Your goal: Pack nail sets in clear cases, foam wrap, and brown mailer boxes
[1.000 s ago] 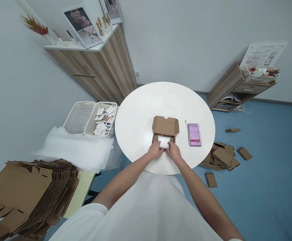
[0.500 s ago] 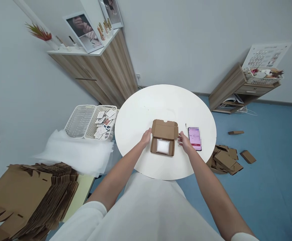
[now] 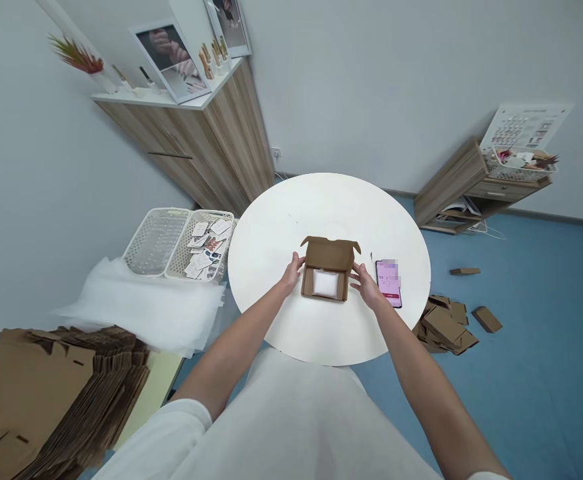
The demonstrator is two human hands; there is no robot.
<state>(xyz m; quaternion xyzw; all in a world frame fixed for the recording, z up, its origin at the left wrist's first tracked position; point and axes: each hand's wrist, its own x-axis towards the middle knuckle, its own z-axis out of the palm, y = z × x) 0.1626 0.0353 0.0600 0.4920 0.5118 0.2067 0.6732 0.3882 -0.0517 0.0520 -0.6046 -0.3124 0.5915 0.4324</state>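
A small brown cardboard box (image 3: 310,291) stands on the round white table (image 3: 331,340), its lid (image 3: 330,255) raised at the back with the side flaps bent out. Inside lies a white wrapped packet (image 3: 325,283). My left hand (image 3: 292,273) grips the left side of the box where lid and wall meet, its fingertips partly hidden. At the right side, my right hand (image 3: 366,285) has its fingers apart, the tips against or very near the box edge. Beside that hand lies a phone (image 3: 388,283) with a lit pink screen.
Left of the table are a white basket of cards (image 3: 206,248), an open white basket (image 3: 154,237), white wrapping sheets (image 3: 136,303) and stacked flat cardboard (image 3: 36,380). Folded boxes (image 3: 446,327) lie on the blue floor at right. Cabinets (image 3: 211,147) stand behind.
The lid has tipped up further, and its side flaps now stick out. Both hands have stayed at the box's sides, the right one a little closer in. The view has shifted slightly.
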